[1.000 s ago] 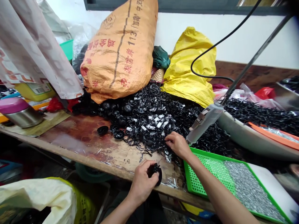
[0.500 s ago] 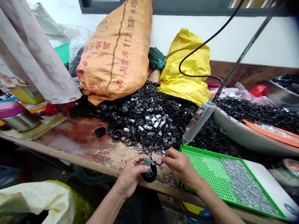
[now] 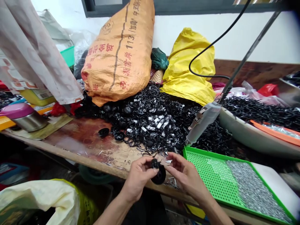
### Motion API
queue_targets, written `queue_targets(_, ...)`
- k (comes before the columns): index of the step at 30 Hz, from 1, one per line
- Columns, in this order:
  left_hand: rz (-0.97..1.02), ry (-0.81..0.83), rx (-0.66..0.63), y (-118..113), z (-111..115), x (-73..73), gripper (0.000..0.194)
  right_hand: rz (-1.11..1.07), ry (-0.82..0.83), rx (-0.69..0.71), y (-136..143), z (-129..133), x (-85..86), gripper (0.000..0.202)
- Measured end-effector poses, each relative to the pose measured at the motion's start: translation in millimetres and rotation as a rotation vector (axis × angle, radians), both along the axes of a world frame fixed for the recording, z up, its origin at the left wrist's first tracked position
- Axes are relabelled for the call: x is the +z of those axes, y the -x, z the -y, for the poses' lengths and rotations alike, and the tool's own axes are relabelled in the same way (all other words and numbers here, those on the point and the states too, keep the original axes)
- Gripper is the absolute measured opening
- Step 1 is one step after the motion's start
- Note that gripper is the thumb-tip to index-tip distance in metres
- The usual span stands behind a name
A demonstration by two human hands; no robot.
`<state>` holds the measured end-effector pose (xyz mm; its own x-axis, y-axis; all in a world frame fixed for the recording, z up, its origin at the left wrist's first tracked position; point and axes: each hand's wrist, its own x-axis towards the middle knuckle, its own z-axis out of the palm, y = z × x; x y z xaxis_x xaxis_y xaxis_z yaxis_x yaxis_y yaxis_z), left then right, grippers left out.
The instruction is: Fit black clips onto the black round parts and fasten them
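Note:
A round black plastic part (image 3: 159,175) is pinched between the thumb and fingers of my left hand (image 3: 138,177), just over the table's front edge. My right hand (image 3: 184,173) is beside it on the right, thumb and forefinger nearly together by the part's edge; what they hold, if anything, is too small to name. Behind both hands lies a heap of small black and white parts (image 3: 154,125). A grey electric screwdriver (image 3: 202,122) hangs tip down above the near left corner of a green perforated tray (image 3: 201,168) with small metal pieces.
A large orange sack (image 3: 119,59) and a yellow bag (image 3: 189,68) stand behind the heap. On the right is a wide bowl (image 3: 243,134) of black parts. A steel container with a pink lid (image 3: 28,118) sits left. An open sack (image 3: 47,197) is below the table.
The part in my left hand now shows its dark side and sits slightly further right. My right hand has turned, its fingers more spread. The whole view has shifted a little.

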<state>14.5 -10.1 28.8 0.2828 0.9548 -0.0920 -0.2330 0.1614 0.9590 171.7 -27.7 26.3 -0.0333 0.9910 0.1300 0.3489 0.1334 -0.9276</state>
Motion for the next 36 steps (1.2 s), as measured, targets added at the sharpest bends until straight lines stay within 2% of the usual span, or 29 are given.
queue_targets(3,0.244,0.185,-0.009,-1.8,1.2,-0.1,0.018,-0.334,0.189,0.020,8.8,2.7,-9.0,0.025)
queue_targets(6,0.351,0.255,-0.034,-5.7,7.9,-2.0,0.018,-0.430,0.169,-0.031,14.9,3.7,-11.6,0.020)
queue_targets(9,0.360,0.302,-0.020,-10.4,13.8,-4.8,0.017,-0.364,0.127,-0.091,16.9,4.4,-11.5,0.017)
queue_targets(14,0.314,0.313,-0.028,-13.3,14.8,-5.4,0.015,-0.124,-0.020,-0.176,12.2,5.0,-15.2,0.015)
queue_targets(18,0.196,0.287,-0.017,-10.7,12.6,-7.3,0.017,-0.158,-0.067,-0.301,7.2,6.9,-11.7,0.024)
queue_targets(20,0.157,0.265,-0.021,-10.0,11.8,-8.4,0.015,-0.153,-0.058,-0.253,7.2,10.1,-6.9,0.022)
queue_targets(23,0.142,0.231,-0.052,-10.4,11.4,-7.6,0.015,-0.031,-0.072,-0.157,9.2,16.5,-1.4,0.012)
queue_targets(29,0.116,0.223,-0.071,-11.7,11.4,-1.7,0.018,0.118,-0.204,-0.171,7.6,20.5,-2.3,0.007)
queue_targets(36,0.168,0.257,-0.125,-9.9,13.1,-6.2,0.020,0.300,-0.481,-0.079,7.3,18.5,-7.5,0.006)
